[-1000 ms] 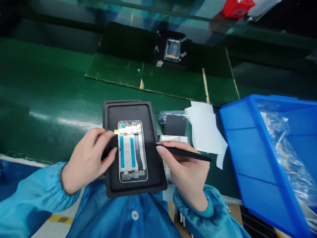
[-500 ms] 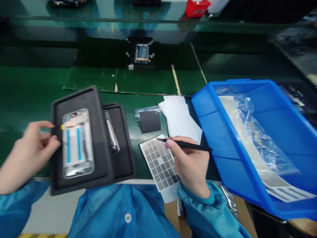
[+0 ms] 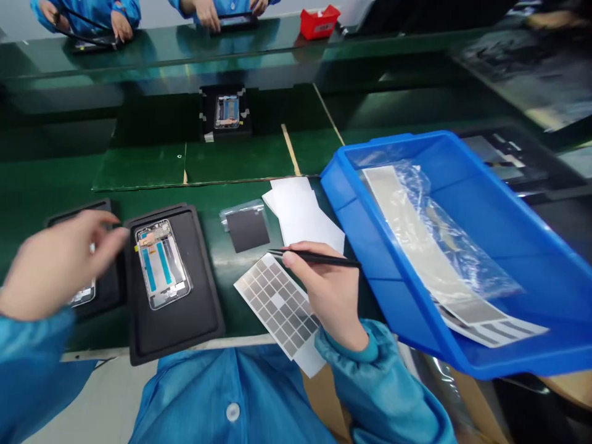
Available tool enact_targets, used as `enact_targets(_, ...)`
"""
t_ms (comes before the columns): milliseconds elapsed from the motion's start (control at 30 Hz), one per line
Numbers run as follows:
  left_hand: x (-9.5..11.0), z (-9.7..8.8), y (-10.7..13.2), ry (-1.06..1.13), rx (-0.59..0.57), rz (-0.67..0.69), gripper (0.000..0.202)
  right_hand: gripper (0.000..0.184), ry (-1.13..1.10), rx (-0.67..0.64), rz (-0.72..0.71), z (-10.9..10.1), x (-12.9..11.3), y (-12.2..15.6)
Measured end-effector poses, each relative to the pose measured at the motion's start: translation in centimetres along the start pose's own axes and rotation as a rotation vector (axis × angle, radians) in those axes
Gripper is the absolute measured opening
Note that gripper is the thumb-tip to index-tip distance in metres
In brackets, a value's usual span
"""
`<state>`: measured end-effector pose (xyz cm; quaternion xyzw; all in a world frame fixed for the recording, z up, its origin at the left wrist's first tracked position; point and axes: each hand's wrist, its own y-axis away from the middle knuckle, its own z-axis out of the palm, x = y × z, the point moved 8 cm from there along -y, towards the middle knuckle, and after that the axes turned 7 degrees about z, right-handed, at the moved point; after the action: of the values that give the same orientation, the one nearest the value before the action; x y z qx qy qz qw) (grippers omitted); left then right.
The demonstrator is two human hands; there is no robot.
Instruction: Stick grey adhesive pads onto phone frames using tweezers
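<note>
My right hand (image 3: pixel 330 293) grips black tweezers (image 3: pixel 319 258), whose tips are just above the top corner of a white sheet of grey square stickers (image 3: pixel 277 300). My left hand (image 3: pixel 69 259) is blurred, thumb and forefinger apart, above a black tray (image 3: pixel 108 287) at the left. Part of a phone frame (image 3: pixel 86 295) shows in that tray under the hand. Beside it, another black tray (image 3: pixel 178 327) holds an open phone frame (image 3: pixel 161 265) with blue strips and a yellow tab at its side.
A dark square sheet in a clear bag (image 3: pixel 248 229) lies near white papers (image 3: pixel 305 213). The blue bin (image 3: pixel 383 259) at right holds sticker strips and plastic film. Another phone frame (image 3: pixel 227 111) sits on a raised board. Co-workers' hands (image 3: pixel 207 13) show across the bench.
My left hand has let go of the tilted tray it held; two trays now lie side by side. The tweezers remain in my right hand. The view has shifted, showing co-workers' hands.
</note>
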<state>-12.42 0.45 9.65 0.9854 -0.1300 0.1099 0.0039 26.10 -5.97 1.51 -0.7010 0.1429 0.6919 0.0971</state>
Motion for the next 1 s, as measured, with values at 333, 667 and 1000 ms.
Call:
enact_targets(333, 22.8, 15.0, -2.8, -0.125, -0.560, 0.596, 0.019, 0.010, 0.102, 0.036, 0.060, -4.9, 1.0, 1.9)
enact_targets(667, 21.9, 15.7, -2.5, -0.061, -0.565, 0.545, 0.020, 0.010, 0.100, -0.068, 0.001, -2.8, -0.1, -1.2)
enact_targets(1000, 19.6, 11.9, -7.5, -0.091, -0.351, 0.519, 0.023, 0.013, 0.007, -0.006, -0.072, -1.9, -1.3, -4.1)
